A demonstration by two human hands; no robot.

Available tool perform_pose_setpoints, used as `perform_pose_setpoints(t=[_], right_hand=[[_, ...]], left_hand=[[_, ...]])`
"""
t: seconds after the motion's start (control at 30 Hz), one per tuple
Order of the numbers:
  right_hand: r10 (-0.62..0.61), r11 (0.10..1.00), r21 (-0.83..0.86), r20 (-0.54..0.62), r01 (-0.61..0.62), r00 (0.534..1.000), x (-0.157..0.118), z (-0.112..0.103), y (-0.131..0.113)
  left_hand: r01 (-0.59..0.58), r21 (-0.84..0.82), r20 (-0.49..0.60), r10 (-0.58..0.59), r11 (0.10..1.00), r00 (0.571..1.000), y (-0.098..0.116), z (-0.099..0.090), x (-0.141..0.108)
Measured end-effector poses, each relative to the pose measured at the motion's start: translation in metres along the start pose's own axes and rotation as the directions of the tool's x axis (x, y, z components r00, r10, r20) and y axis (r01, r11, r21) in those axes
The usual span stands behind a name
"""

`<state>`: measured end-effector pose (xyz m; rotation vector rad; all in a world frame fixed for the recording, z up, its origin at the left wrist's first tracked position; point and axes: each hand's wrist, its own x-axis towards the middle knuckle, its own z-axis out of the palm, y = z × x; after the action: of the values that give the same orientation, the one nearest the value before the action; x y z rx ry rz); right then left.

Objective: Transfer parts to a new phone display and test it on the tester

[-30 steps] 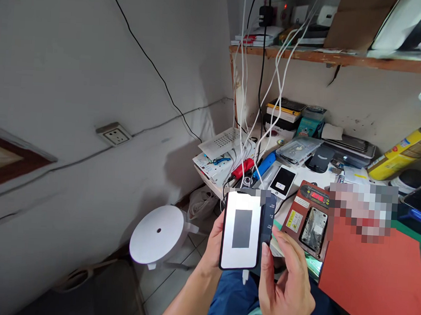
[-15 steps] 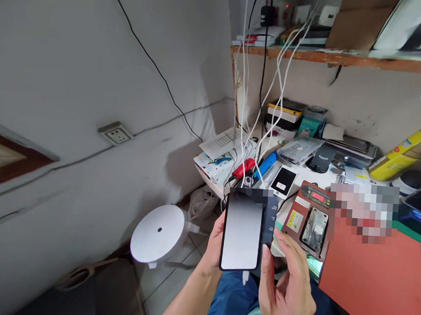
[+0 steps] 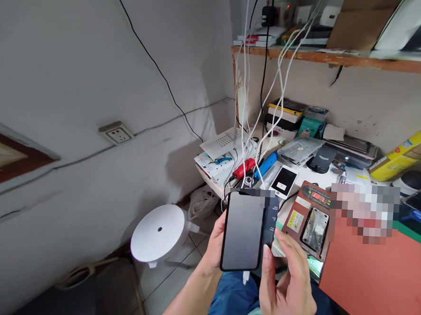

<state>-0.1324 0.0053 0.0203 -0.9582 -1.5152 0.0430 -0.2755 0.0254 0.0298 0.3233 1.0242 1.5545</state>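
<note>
My left hand point(image 3: 214, 248) is wrapped round the left side of a phone-like screen point(image 3: 242, 233) and a dark device point(image 3: 270, 223) lying under it. Small white markings run down the device's right edge. The screen stands upright toward me, its face dull grey inside a black frame. Its top edge is partly blurred out. At the device's lower right edge is my right hand point(image 3: 288, 281), thumb and forefinger apart, their tips at or touching the edge. A white plug point(image 3: 246, 277) hangs below the device.
On the cluttered bench right of my hands lie a brown heating plate point(image 3: 302, 206) with a red display, a white phone screen point(image 3: 283, 182) and a reddish mat point(image 3: 370, 281). White cables point(image 3: 243, 93) hang from the shelf point(image 3: 309, 55). A white stool point(image 3: 157, 235) stands at left.
The lit screen has dimmed from bright white to dull grey. Both hands have stayed almost in place.
</note>
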Motion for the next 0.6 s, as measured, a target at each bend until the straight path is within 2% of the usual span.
perform_pose_setpoints(t=[0.6], right_hand=[[0.017,1.0,0.012,0.012,-0.017,1.0,-0.0012,-0.001,0.0003]], left_hand=[[0.011,0.004,0.005,-0.011,1.0,1.0,0.0001,-0.0009,0.0015]])
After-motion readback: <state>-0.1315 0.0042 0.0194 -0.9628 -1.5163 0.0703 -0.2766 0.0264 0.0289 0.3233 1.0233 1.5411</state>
